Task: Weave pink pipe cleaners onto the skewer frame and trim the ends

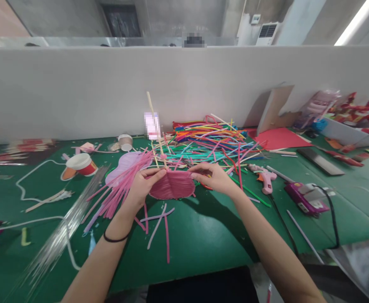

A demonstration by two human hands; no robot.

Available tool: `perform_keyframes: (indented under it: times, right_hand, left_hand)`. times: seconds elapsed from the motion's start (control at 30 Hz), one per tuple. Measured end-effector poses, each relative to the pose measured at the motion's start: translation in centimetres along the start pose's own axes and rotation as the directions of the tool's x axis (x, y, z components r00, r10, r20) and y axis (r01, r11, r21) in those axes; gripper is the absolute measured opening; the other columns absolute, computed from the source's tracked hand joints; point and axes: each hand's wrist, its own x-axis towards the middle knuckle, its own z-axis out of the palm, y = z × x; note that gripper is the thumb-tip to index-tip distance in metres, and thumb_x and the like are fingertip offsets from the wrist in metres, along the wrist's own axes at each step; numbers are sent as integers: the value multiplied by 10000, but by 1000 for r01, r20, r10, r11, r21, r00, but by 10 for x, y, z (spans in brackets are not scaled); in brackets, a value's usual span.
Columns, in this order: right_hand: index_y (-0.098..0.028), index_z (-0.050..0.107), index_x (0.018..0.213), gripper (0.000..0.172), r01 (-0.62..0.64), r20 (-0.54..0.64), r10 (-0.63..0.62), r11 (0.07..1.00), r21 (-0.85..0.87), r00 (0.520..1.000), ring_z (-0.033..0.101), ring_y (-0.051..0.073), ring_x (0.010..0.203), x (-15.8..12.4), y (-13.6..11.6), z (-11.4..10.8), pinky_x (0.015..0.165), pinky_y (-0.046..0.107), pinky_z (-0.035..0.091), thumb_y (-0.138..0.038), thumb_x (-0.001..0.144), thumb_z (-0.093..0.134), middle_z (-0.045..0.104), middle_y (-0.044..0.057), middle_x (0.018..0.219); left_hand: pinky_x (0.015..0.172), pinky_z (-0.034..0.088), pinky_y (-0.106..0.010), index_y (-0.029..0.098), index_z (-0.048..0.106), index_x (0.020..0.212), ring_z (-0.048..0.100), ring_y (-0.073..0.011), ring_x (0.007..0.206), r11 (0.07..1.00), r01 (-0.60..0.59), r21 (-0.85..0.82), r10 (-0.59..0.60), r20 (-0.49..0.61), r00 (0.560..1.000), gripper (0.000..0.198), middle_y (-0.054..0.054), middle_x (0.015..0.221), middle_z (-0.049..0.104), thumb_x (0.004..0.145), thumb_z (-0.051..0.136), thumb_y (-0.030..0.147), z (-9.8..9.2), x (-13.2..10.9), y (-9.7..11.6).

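Note:
A rounded panel of packed pink pipe cleaners (173, 186) is held up just above the green table, in the middle of the view. My left hand (144, 185) pinches its upper left edge between thumb and fingers. At the upper right edge, the fingertips of my right hand (215, 177) grip the same panel. Just behind it rise thin pale sticks (149, 101); whether they join the panel I cannot tell. Beside my left hand lies a bundle of pink pipe cleaners (116, 195), partly over a lilac panel (121, 162). Short loose pipe cleaners (167, 242) lie in front.
A heap of many-coloured pipe cleaners (203, 141) lies behind my hands. To the right are a pink glue gun (268, 180) and a purple power strip (307, 200) with cables. Leftward are a paper cup (88, 165) and thin metal wires (67, 227). A white partition (77, 92) stands behind.

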Motion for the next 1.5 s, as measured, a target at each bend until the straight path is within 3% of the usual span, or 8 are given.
perform_keyframes:
  times: [0.4, 0.67, 0.83, 0.9, 1.07, 1.2, 1.3, 1.5]
  right_hand:
    - [-219, 734, 765, 124, -8, -149, -32, 965, -260, 988, 634, 181, 721, 11, -10, -1, 667, 299, 454, -322, 809, 679, 722, 29, 794]
    - [-227, 721, 763, 122, -116, -393, -47, 917, -381, 918, 625, 215, 753, 20, 7, 21, 721, 341, 451, -286, 832, 640, 710, 55, 785]
    - [-218, 712, 812, 164, -59, -388, 28, 996, -67, 921, 644, 205, 792, 24, 25, 26, 756, 337, 491, -360, 826, 629, 720, 46, 843]
    - [-212, 705, 827, 212, -43, -309, 77, 992, 116, 948, 654, 203, 780, 22, 28, 27, 736, 332, 510, -416, 786, 665, 717, 40, 828]
    - [-213, 703, 868, 271, -28, -138, 75, 948, 318, 988, 657, 187, 803, 13, 20, 36, 736, 319, 529, -461, 757, 702, 707, 35, 885]
    - [-224, 717, 833, 223, 37, -123, 1, 950, 311, 992, 644, 196, 897, 12, 14, 48, 829, 340, 515, -434, 757, 724, 695, 44, 911]
    - [-230, 720, 782, 227, 65, -112, -32, 952, 300, 993, 628, 215, 972, 13, 15, 54, 905, 367, 490, -450, 735, 748, 697, 50, 910]
    - [-202, 711, 980, 397, -285, 111, 271, 780, 557, 956, 668, 199, 931, 5, 27, 38, 861, 344, 517, -525, 749, 720, 720, 76, 1008]
  left_hand:
    - [919, 505, -431, 215, 782, 903, 677, -297, 974, 981, -111, 158, 110, 19, 994, 315, -81, 978, 761, 695, 767, 451, 3, -5, 3]
    - [962, 482, -415, 197, 743, 1040, 649, -300, 1063, 948, -216, 233, 183, 154, 971, 371, -99, 1106, 726, 787, 677, 460, 7, -17, 11]
    - [1029, 435, -434, 257, 654, 1238, 564, -326, 1205, 936, -311, 167, 180, 531, 828, 598, -100, 1292, 632, 749, 656, 600, 3, -28, 24]
    - [1077, 381, -446, 264, 692, 1178, 531, -320, 1245, 941, -308, 139, 174, 581, 795, 542, -99, 1269, 646, 788, 591, 626, 5, -29, 25]
    - [1047, 405, -411, 256, 617, 1256, 525, -289, 1250, 946, -283, 160, 223, 315, 923, 530, -97, 1349, 584, 776, 683, 471, 15, -17, 8]
    - [836, 504, -347, 210, 719, 897, 659, -253, 907, 958, -217, 186, 127, 404, 906, 305, -68, 936, 722, 765, 671, 481, 13, -10, -5]
    - [630, 472, -281, 191, 640, 650, 593, -179, 642, 973, -138, 185, 51, 411, 910, 311, -16, 673, 638, 765, 670, 478, 9, -13, -4]
    - [559, 416, -241, 182, 617, 637, 537, -134, 584, 995, -76, 64, 64, 165, 984, 326, 12, 649, 602, 701, 734, 479, 8, -13, -7]
